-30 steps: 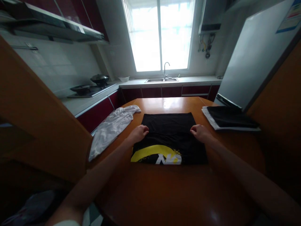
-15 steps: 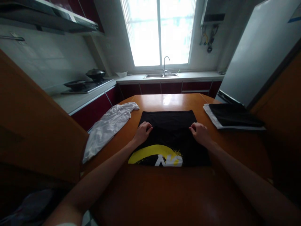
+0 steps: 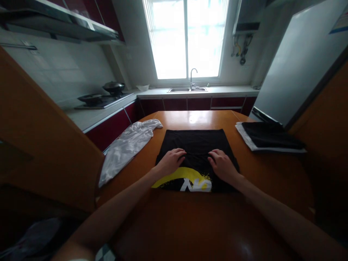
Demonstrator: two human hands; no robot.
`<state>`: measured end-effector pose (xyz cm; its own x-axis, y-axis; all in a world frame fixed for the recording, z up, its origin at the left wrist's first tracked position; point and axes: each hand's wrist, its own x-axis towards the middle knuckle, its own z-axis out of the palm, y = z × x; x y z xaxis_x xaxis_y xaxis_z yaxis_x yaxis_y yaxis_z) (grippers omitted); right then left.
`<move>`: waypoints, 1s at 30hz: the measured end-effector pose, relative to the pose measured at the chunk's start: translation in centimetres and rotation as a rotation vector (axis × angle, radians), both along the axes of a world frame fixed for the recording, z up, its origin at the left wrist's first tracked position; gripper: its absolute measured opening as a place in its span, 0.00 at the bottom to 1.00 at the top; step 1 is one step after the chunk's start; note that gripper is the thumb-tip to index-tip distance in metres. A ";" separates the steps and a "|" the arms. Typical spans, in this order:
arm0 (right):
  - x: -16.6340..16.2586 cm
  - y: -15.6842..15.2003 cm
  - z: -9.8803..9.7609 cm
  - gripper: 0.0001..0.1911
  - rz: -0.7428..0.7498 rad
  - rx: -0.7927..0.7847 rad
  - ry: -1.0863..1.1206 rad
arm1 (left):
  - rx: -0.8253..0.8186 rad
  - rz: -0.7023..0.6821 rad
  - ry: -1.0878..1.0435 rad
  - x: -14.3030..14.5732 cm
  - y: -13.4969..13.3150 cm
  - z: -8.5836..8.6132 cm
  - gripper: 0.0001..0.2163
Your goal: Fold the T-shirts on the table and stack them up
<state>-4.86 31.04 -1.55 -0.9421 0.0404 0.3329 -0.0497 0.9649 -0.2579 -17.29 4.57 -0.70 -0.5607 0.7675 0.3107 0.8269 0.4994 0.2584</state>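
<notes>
A black garment [image 3: 196,139], which looks like a folded T-shirt, lies flat on the wooden table [image 3: 190,217] in front of me. Part of a yellow arc and white lettering shows along its near edge. My left hand [image 3: 172,160] rests on the left part of the cloth, fingers stretched toward the middle. Across from it, my right hand [image 3: 221,164] lies on the right part with its fingers spread. Both sets of fingertips touch the fabric near a crosswise crease, and neither hand grips it.
A crumpled shiny white garment [image 3: 127,145] lies at the table's left edge. Folded black and white clothes [image 3: 269,136] are stacked at the right edge. Beyond the table stand a sink [image 3: 187,89], a stove with pans [image 3: 112,87] and a fridge [image 3: 293,61].
Both hands have moved inward and slightly nearer to me over the black garment. Their pinched fingers have opened and now lie on the cloth. The view has shifted slightly.
</notes>
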 end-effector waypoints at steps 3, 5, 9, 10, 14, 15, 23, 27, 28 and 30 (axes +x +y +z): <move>0.9 -2.0 -1.6 0.32 0.109 0.054 -0.109 | -0.180 -0.001 -0.058 1.5 0.2 -1.2 0.24; 1.2 -2.4 -2.4 0.40 0.114 0.084 -0.192 | -0.288 0.019 -0.103 1.8 0.1 -1.7 0.29; 1.2 -2.1 -2.5 0.43 0.088 0.088 -0.228 | -0.308 0.022 -0.110 2.1 0.1 -1.3 0.31; 1.1 -2.1 -2.2 0.42 0.092 0.087 -0.209 | -0.285 0.014 -0.092 2.3 0.2 -1.0 0.31; 0.6 -2.3 -1.6 0.38 0.154 0.078 -0.189 | -0.224 -0.037 -0.039 3.1 0.8 -1.3 0.29; 0.5 -2.4 -1.6 0.38 0.159 0.075 -0.207 | -0.230 -0.046 -0.038 3.2 0.9 -1.6 0.29; 0.6 -1.8 -1.8 0.37 0.072 0.047 -0.193 | -0.271 -0.035 -0.051 3.4 1.2 -2.5 0.29; 0.8 -1.3 -2.1 0.36 0.027 0.051 -0.219 | -0.275 -0.030 -0.055 3.5 1.2 -2.2 0.29; 0.8 -1.2 -2.1 0.36 0.024 0.050 -0.231 | -0.279 -0.028 -0.058 3.5 1.2 -2.2 0.29; 0.6 -0.9 -2.2 0.36 0.015 0.048 -0.223 | -0.282 -0.024 -0.063 3.5 1.2 -2.1 0.29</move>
